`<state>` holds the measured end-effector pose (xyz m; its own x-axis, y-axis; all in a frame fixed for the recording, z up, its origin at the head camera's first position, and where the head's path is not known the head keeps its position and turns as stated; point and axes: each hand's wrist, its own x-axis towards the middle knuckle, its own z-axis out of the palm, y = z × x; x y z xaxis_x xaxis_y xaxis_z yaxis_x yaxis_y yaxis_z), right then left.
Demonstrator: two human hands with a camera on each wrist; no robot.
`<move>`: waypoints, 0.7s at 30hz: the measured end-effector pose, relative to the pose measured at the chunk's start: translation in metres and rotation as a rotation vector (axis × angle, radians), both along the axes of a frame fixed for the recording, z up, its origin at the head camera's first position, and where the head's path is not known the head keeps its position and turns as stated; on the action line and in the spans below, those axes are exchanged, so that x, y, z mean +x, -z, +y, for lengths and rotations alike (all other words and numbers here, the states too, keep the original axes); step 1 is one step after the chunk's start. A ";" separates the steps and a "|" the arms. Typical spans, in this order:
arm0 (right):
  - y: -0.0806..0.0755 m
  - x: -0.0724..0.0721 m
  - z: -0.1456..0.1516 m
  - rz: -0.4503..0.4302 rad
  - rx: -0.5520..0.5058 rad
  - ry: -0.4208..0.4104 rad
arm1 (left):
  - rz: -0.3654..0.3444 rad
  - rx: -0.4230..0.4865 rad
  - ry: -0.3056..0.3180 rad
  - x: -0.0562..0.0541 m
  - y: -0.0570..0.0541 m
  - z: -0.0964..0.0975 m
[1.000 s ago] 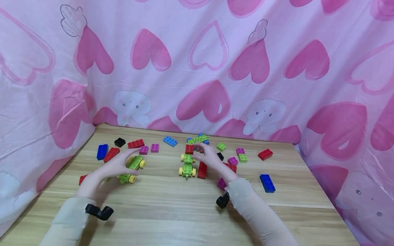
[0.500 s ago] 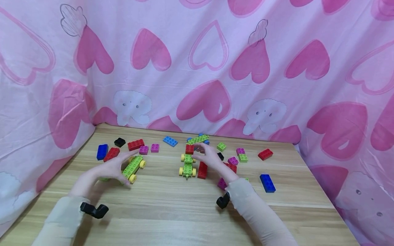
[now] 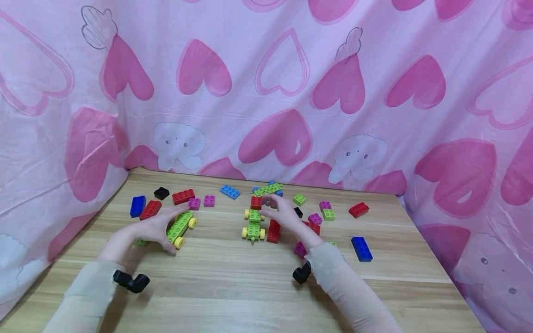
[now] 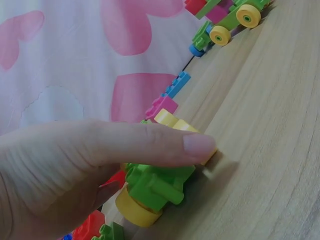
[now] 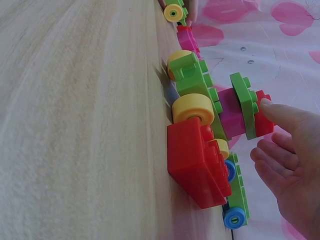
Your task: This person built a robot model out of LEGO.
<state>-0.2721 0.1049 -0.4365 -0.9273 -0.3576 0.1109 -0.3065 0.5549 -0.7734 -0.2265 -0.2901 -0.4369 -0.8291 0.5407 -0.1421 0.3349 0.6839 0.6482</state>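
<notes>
On the left, my left hand (image 3: 151, 231) curls round a green toy car (image 3: 179, 226) with yellow wheels. Its thumb (image 4: 197, 146) lies along the near end in the left wrist view, and the palm hides part of the body. My right hand (image 3: 285, 215) pinches a red brick (image 3: 256, 201) at its right side, thumb towards me. This brick tops a stack on a second green car (image 3: 253, 229), also yellow-wheeled. In the right wrist view, a green brick (image 5: 244, 107) and a magenta brick (image 5: 231, 114) sit beneath the red one; the remaining fingers hang loosely below the thumb.
A red brick (image 3: 273, 231) stands close right of the middle car. Behind it is a green car with blue wheels (image 3: 268, 189). Loose bricks lie both sides, among them a blue brick (image 3: 361, 249), a black piece (image 3: 161, 193) and a light-blue plate (image 3: 230, 192). A heart-patterned curtain (image 3: 275, 138) borders the table.
My left hand has shifted left and nearer along its car, the thumb coming down to the near end. The right hand stays at the red brick; the cars have hardly moved.
</notes>
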 end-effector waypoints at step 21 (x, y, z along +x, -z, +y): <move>-0.004 0.002 0.003 -0.059 -0.017 0.031 | -0.009 -0.065 -0.052 0.000 -0.005 0.006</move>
